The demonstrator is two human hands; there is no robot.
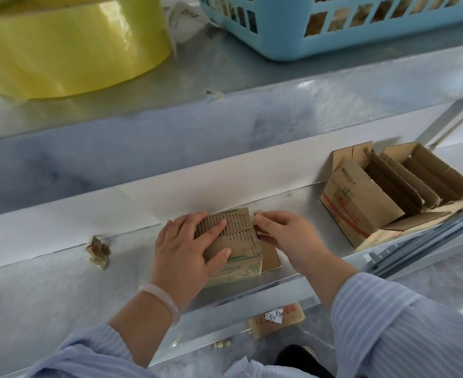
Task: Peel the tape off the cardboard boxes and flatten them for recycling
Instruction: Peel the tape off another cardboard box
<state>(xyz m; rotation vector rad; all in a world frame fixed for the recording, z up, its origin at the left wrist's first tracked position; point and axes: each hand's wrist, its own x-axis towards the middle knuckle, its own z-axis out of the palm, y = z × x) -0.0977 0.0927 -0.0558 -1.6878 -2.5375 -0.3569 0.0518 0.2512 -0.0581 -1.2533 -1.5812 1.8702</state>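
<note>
A small cardboard box [241, 257] with green print and a torn, ribbed top lies on the lower metal shelf [61, 290]. My left hand [186, 252] lies over its left side, fingers and thumb curled round the box. My right hand [282, 230] is at the box's upper right corner and pinches a strip of tape [258, 214] there. Further right on the shelf stands a larger cardboard box [361, 203] with red print, open, with corrugated dividers inside.
A crumpled wad of tape [98, 252] lies left of the box. On the upper shelf sit a big yellow tape roll [69, 47] and a blue plastic basket [334, 25]. A flattened box [276, 321] with a white label lies below the shelf.
</note>
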